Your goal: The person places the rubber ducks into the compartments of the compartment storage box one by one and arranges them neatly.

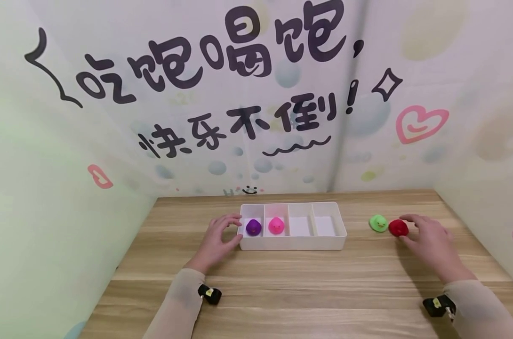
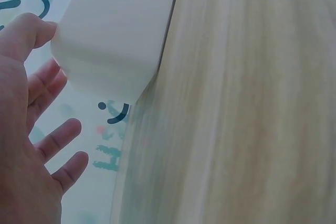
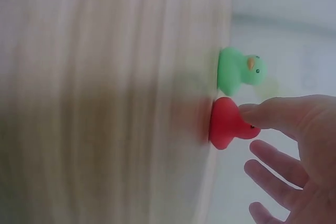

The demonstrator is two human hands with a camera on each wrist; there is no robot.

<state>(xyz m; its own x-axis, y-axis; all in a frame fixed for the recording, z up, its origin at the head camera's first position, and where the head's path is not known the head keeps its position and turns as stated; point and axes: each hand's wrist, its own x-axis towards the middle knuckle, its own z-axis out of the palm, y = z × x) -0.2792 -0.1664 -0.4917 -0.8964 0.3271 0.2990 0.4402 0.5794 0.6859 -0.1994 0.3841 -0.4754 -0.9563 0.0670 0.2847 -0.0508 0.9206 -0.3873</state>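
A white box (image 1: 292, 243) with several compartments stands on the table, a purple duck (image 1: 253, 228) in its leftmost compartment and a pink duck (image 1: 276, 226) in the one beside it. My left hand (image 1: 216, 242) holds the box's left end between thumb and fingers; the left wrist view shows the hand (image 2: 31, 108) at the end of the box (image 2: 113, 30). To the right of the box, my right hand (image 1: 434, 245) has thumb and forefinger around a red duck (image 1: 398, 228), which rests on the table. A green duck (image 1: 379, 223) sits just left of it. In the right wrist view the thumb covers part of the red duck (image 3: 226, 124).
The wood-grain table (image 1: 282, 292) meets a back wall (image 1: 197, 174) with black lettering. Pale walls also flank it on the left (image 1: 49, 212) and right (image 1: 485, 188).
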